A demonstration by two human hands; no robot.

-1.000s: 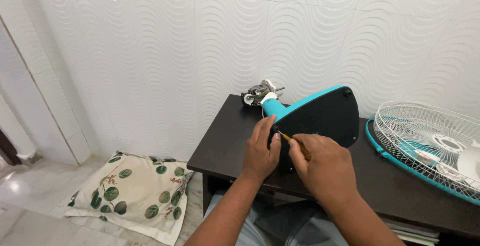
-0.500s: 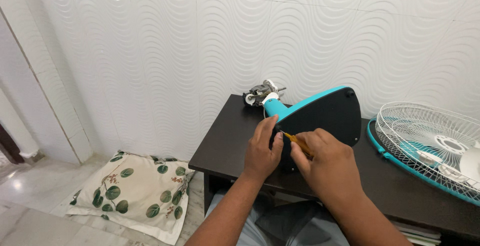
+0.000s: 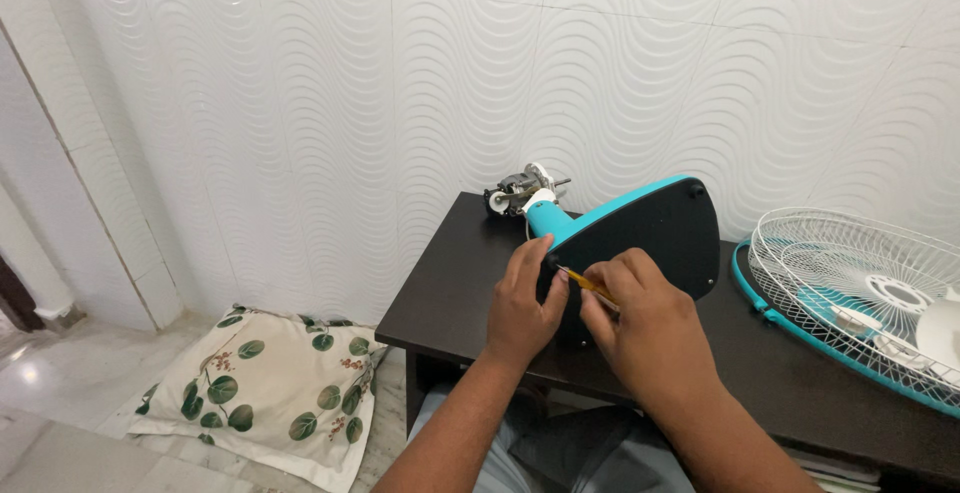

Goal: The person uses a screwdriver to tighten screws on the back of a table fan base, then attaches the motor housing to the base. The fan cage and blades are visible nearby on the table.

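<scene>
Teal fan base (image 3: pixel 640 238) is tipped on its side on the dark table (image 3: pixel 450 293), black underside facing me, bare motor (image 3: pixel 520 191) sticking out at the far end w/ no housing on it. My left hand (image 3: pixel 522 308) is curled against the near-left corner of the base, thumb and fingers pressed on the edge to brace it. Right hand (image 3: pixel 650 338) is closed in a pinch grip round a small screwdriver (image 3: pixel 585 285), yellow-amber handle, tip aimed at the corner by my left thumb. Can't make out the screw itself, hidden btwn my fingers.

Progress, my read: fan's largely in pieces. White wire guard (image 3: pixel 850 283) w/ its teal rim lies flat on the right of the table, well apart from the base, and the motor's exposed. Base plate looks seated on the base, so I'd judge this corner fastener is the bit in hand; other corners can't tell.

Leaf-print cushion (image 3: pixel 265 388) on the floor, left of the table.
</scene>
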